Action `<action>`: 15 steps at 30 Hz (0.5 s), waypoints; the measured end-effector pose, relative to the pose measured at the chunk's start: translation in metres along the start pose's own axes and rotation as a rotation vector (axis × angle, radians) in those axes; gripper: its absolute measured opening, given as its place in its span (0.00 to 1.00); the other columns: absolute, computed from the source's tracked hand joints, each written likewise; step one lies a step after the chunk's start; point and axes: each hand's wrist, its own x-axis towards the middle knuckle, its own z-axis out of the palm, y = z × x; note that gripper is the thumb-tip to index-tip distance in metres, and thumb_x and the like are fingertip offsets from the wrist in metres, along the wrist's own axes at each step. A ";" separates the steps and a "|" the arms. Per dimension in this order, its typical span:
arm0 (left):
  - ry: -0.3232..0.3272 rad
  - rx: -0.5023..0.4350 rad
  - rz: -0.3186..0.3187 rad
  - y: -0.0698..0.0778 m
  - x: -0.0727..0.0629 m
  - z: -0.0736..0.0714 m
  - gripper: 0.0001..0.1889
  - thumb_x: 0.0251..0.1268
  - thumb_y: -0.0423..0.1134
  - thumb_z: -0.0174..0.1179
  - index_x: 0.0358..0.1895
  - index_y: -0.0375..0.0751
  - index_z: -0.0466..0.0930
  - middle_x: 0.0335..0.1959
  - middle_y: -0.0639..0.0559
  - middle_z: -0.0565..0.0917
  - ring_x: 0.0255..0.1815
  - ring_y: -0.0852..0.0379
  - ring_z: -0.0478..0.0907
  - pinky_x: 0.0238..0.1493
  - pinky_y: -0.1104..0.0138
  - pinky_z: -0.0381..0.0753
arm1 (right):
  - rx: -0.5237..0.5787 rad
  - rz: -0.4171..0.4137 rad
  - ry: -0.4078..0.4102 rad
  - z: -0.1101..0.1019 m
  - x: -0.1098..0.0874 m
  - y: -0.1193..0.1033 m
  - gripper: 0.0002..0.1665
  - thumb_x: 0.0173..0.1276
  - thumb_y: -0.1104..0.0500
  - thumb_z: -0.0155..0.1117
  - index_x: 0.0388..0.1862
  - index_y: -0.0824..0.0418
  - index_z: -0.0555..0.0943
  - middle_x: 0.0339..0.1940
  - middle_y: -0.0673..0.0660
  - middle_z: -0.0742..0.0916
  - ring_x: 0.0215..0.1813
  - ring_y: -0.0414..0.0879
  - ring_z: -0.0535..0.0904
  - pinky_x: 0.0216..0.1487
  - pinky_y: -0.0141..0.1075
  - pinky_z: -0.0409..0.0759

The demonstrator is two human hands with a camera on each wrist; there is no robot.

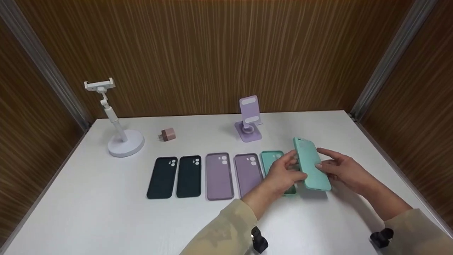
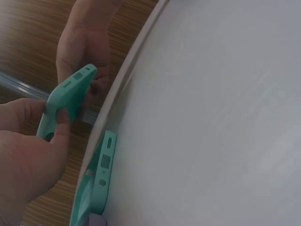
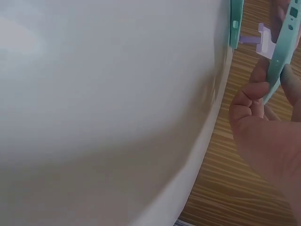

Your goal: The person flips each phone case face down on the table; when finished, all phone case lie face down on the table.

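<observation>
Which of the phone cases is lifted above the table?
The rightmost mint-green case, held between the left hand and right hand. The other five cases, including another mint-green one, lie on the table.

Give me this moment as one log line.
left hand: holds green phone case; right hand: holds same case; case: above table; on table: second green case

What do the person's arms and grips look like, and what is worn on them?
The left sleeve and right sleeve are beige, the left one with faint darker blotches. A small black device shows near the left sleeve's end, another near the right's. The left grip and right grip wear no gloves.
</observation>
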 end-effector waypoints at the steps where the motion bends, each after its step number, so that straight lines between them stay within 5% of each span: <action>1: 0.012 0.039 0.002 0.000 0.001 -0.001 0.40 0.61 0.20 0.70 0.77 0.46 0.73 0.58 0.50 0.81 0.54 0.53 0.82 0.54 0.59 0.85 | -0.010 0.003 0.006 0.000 0.000 0.000 0.52 0.76 0.48 0.71 0.88 0.60 0.54 0.60 0.63 0.86 0.54 0.44 0.84 0.52 0.35 0.84; 8: 0.061 0.182 0.000 -0.006 0.008 -0.004 0.34 0.61 0.23 0.73 0.72 0.43 0.79 0.48 0.51 0.80 0.43 0.59 0.77 0.44 0.67 0.82 | -0.108 -0.013 0.050 -0.001 0.000 0.003 0.52 0.74 0.47 0.74 0.87 0.58 0.58 0.64 0.67 0.79 0.56 0.47 0.80 0.51 0.33 0.84; 15: 0.089 0.199 -0.037 -0.014 0.011 -0.002 0.34 0.59 0.23 0.73 0.71 0.42 0.79 0.48 0.51 0.81 0.46 0.59 0.77 0.46 0.67 0.82 | -0.188 -0.006 0.068 0.000 0.003 0.008 0.50 0.74 0.46 0.73 0.87 0.58 0.61 0.63 0.66 0.79 0.56 0.51 0.77 0.49 0.32 0.82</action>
